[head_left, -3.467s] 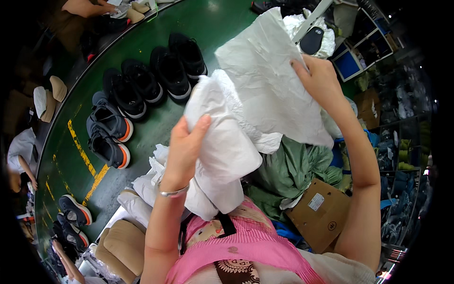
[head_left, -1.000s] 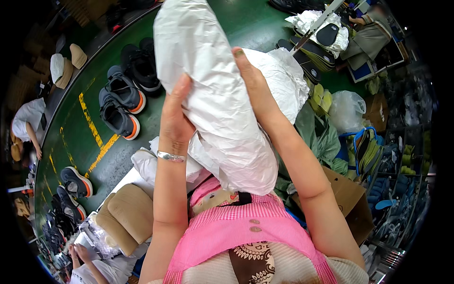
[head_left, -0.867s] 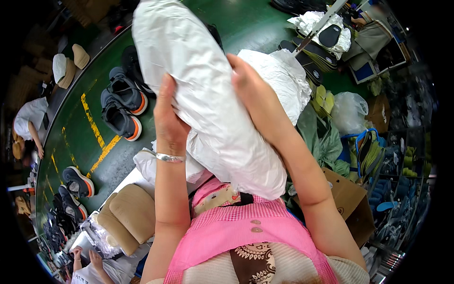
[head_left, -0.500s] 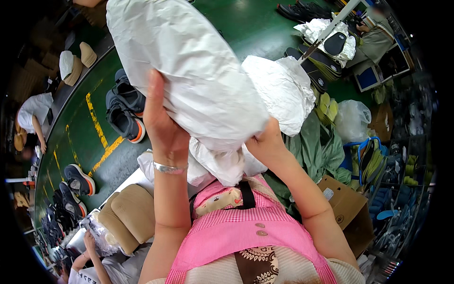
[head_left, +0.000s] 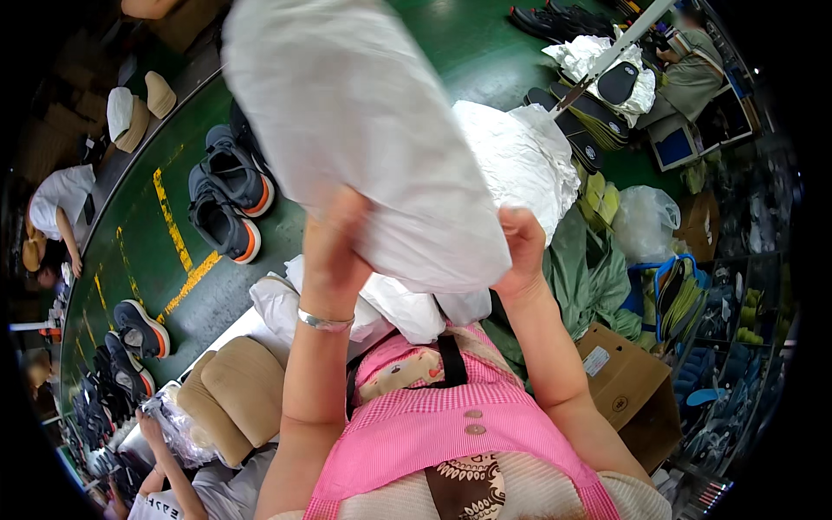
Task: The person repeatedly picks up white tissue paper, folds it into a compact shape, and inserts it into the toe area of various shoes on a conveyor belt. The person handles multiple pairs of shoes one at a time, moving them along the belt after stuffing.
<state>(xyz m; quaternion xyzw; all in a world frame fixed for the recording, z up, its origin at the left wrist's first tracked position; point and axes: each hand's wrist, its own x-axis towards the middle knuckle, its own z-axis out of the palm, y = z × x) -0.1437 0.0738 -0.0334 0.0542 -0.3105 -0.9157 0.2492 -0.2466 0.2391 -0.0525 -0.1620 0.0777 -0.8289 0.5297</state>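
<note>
A large, oblong white paper bundle (head_left: 373,130) fills the upper middle, tilted with its lower end toward me; what is inside it does not show. My left hand (head_left: 338,247), a silver bangle on its wrist, grips the near left side and is smeared by motion. At the lower right end, my right hand (head_left: 522,251) pinches the paper. Behind the bundle, to the right, lies crumpled white paper (head_left: 520,160). More white paper bundles (head_left: 403,308) rest just below my hands, close to my pink apron (head_left: 459,425).
Grey shoes with orange soles (head_left: 227,195) stand on the green surface (head_left: 195,299) at left. Tan padded pieces (head_left: 243,390) lie lower left. A green plastic bag (head_left: 576,286), a cardboard box (head_left: 628,381) and stacked insoles (head_left: 598,117) are on the right. Other people work around the edges.
The paper bundle has shifted to the right and slightly down. Both hands moved right with it, and the right hand's thumb now shows at the bundle's edge.
</note>
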